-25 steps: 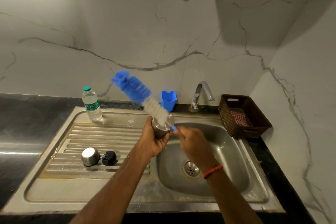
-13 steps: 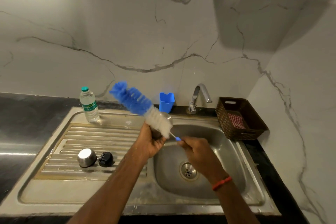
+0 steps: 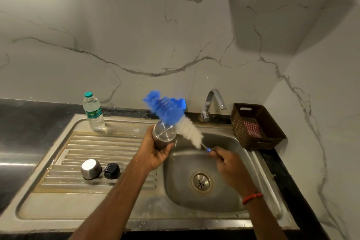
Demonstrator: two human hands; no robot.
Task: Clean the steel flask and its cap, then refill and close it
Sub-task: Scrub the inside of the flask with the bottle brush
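Moved: flask [image 3: 163, 136] tipped, round steel end now facing the camera; brush [image 3: 171, 116] swung right, outside it.
Position: flask at frame centre, over the left edge of the sink [image 3: 136, 220] basin.
Hands: left hand [image 3: 153, 154] wrapped round flask; right hand [image 3: 227, 163] gripping brush handle.
Progress: scrubbing apparently under way; cap cleaning, refill and closing judged pending.
Count: one flask, one steel cap [image 3: 91, 168], one black stopper [image 3: 111, 170], one brush, one water bottle [image 3: 93, 113].

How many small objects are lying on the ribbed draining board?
2: a round steel cup-shaped cap, and a round black plastic stopper just right of it. The forearm could hide more.
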